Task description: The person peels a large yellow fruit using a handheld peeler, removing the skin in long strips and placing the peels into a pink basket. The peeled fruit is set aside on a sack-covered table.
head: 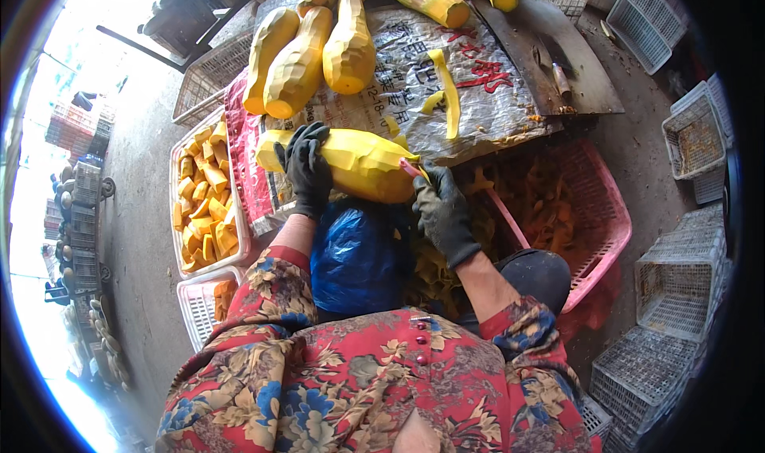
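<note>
A long yellow squash [370, 160] with a faceted, pared surface lies crosswise at the table's near edge. My left hand [306, 169], in a dark work glove, grips it near its narrower left end. In my gloved right hand [443, 211] is a pink peeler [410, 167], its head at the squash's right end. A bit of peel stands up beside the peeler. Several pared squashes [302, 64] lie farther back on the printed woven sack [412, 100] that covers the table. Loose peel strips [447, 97] rest on the sack.
At left, a white crate [244, 238] holds cut orange squash chunks [209, 196]. A pink basket [609, 238] of peelings stands right, below the table. A knife [560, 79] lies on the metal sheet [588, 76] at the back right. Plastic crates [681, 297] line the right floor.
</note>
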Motion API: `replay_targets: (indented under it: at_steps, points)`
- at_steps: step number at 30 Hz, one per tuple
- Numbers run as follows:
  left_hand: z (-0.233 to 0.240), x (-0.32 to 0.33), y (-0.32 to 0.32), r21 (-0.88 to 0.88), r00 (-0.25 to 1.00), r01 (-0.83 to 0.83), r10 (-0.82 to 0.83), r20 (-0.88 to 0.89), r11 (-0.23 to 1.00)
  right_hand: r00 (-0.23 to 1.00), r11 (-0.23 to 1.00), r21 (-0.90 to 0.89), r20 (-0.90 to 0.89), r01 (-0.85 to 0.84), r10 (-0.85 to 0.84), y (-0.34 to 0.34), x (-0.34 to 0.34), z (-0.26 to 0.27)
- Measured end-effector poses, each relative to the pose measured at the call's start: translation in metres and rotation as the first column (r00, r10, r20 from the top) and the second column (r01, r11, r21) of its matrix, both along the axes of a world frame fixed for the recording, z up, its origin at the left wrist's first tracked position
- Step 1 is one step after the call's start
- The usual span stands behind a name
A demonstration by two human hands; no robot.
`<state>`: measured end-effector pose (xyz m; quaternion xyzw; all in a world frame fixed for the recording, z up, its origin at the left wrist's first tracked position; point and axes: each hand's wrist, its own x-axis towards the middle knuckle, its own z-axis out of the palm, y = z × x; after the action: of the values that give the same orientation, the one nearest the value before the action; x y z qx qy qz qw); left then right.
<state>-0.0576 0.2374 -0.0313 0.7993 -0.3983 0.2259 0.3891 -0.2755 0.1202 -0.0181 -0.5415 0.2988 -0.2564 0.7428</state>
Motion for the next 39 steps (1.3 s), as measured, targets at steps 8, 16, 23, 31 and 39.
replay_targets:
  at_steps: [8, 16, 23, 31, 39]
  points:
    - [-0.006, 0.001, 0.0, -0.004, 0.997, -0.044, 0.044, 0.064, 0.999, 0.996, 0.952, 0.295, 0.053, -0.084, 0.071, 0.036, -0.055, 0.009]
    - [-0.004, -0.001, 0.001, -0.022, 0.997, -0.048, 0.049, 0.059, 0.999, 0.97, 0.859, 0.496, 0.242, -0.129, 0.006, 0.005, -0.012, -0.011]
    - [-0.006, -0.001, 0.003, -0.009, 1.0, -0.013, 0.013, 0.011, 1.0, 0.978, 0.829, 0.55, 0.209, -0.101, -0.019, 0.033, -0.06, -0.009]
    - [-0.004, -0.003, 0.005, -0.019, 1.0, -0.017, 0.017, 0.005, 1.0, 0.919, 0.954, -0.006, -0.27, -0.3, 0.288, -0.059, 0.025, 0.031]
    - [-0.005, -0.004, 0.006, -0.016, 1.0, 0.008, -0.009, -0.028, 1.0, 0.953, 0.909, 0.287, 0.076, -0.302, 0.293, 0.007, -0.076, 0.0]
